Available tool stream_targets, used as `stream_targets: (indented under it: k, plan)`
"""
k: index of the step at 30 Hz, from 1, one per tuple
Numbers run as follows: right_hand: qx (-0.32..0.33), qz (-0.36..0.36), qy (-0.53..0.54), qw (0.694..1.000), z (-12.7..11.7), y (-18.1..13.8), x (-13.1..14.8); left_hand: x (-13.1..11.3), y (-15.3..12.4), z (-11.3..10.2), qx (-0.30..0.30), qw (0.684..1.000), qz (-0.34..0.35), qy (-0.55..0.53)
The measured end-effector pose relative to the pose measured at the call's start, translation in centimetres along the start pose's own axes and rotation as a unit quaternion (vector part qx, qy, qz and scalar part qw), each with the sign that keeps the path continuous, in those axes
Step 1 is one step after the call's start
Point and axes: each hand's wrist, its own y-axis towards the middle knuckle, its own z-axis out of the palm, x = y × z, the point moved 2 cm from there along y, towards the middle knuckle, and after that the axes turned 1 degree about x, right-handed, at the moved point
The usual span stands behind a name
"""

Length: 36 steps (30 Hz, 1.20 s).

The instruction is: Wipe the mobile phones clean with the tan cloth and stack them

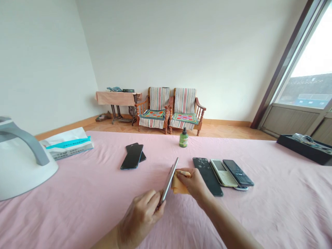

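My left hand [141, 216] is closed around the lower end of a smartphone [169, 180], held up on edge so that mostly its silvery side shows. Between the fingers of my right hand [195, 181] is a folded yellow-orange cloth [179, 185], close against the phone's right face; whether it touches cannot be made out. Just right of that hand lies a large black phone [207, 176] with pale marks on its glass. Beside it are a white keypad phone [225, 174] and a dark keypad phone [238, 172], with part of another device [241, 188] showing underneath.
Two stacked smartphones [132, 157] lie left of centre on the pink cloth [103, 193]. A green bottle [183, 139] stands at the back. On the left are a white kettle [23, 166] and a tissue pack [70, 143]; a black box [303, 148] sits far right.
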Motion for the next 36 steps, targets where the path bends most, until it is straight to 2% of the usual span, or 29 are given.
stream_targets:
  k: [4, 9, 14, 16, 20, 26, 29, 33, 36]
  plan:
    - [-0.009, -0.011, -0.041, 0.999, -1.0, -1.9, -0.2, -0.6, 0.1, -0.5, 0.038, 0.993, 0.092, 0.065]
    - [-0.054, -0.060, -0.129, 0.988, -2.8, -3.0, -0.1, -1.5, -0.1, -0.5, 0.054, 0.988, 0.126, 0.071]
    - [-0.109, -0.208, -0.293, 0.927, -3.8, -3.2, 1.3, -2.2, -0.1, -0.2, 0.060, 0.984, 0.156, 0.068]
    - [-0.086, -0.231, -0.311, 0.918, -3.6, -3.0, 1.3, -2.4, 0.0, -0.1, 0.063, 0.982, 0.170, 0.061]
    - [0.002, -0.260, -0.344, 0.902, -1.9, -3.6, 0.4, -2.7, 0.2, -0.1, 0.068, 0.979, 0.187, 0.045]
    - [0.100, -0.283, -0.347, 0.889, -0.2, -6.0, 0.1, -2.8, 0.1, 0.2, 0.065, 0.988, 0.142, 0.009]
    - [0.102, -0.279, -0.356, 0.886, -0.7, -4.8, 0.3, -3.0, 0.2, 0.4, 0.078, 0.987, 0.138, 0.007]
    - [0.069, -0.285, -0.374, 0.880, -1.4, -1.6, 0.2, -3.4, 0.1, 1.1, 0.099, 0.987, 0.128, -0.009]
    - [0.064, -0.288, -0.384, 0.875, -1.2, -0.7, 0.2, -3.5, -0.1, 1.5, 0.113, 0.986, 0.118, -0.028]
